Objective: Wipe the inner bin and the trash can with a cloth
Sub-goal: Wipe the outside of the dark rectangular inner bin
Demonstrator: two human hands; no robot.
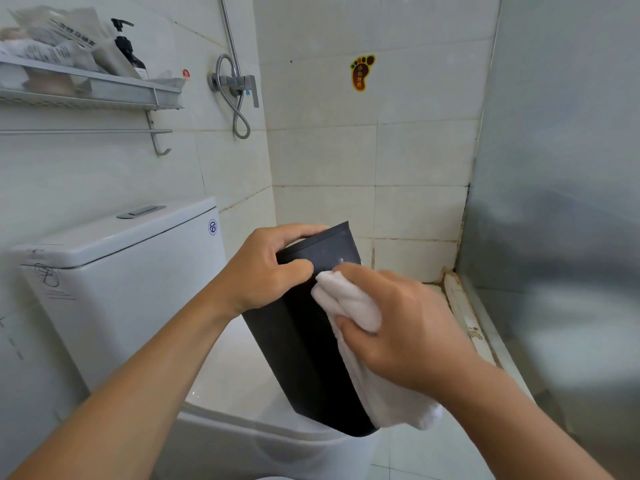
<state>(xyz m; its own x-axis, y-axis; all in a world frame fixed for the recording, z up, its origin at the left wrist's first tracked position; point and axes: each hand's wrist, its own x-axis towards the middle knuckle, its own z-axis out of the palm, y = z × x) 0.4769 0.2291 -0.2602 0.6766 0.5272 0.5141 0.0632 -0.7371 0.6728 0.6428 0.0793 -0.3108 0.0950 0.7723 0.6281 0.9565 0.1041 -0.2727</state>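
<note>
Two hands fill the lower middle of the frame, and I see them both working on one black inner bin. Largest thing in view is the white toilet, its tank at centre left and its lid low in the frame, right under the bin. The bin is held up in the air, tilted, its far end towards the tiled wall in the centre of the frame. My left hand grips that far end, fingers curled over the edge and thumb on the near face. My right hand is clamped on a bunched white cloth, pressing it against the bin's side; the cloth's loose end hangs down towards lower right. At upper left a wall shelf carries a dark pump bottle. A foot-shaped sticker sits on the tiles at upper centre.
</note>
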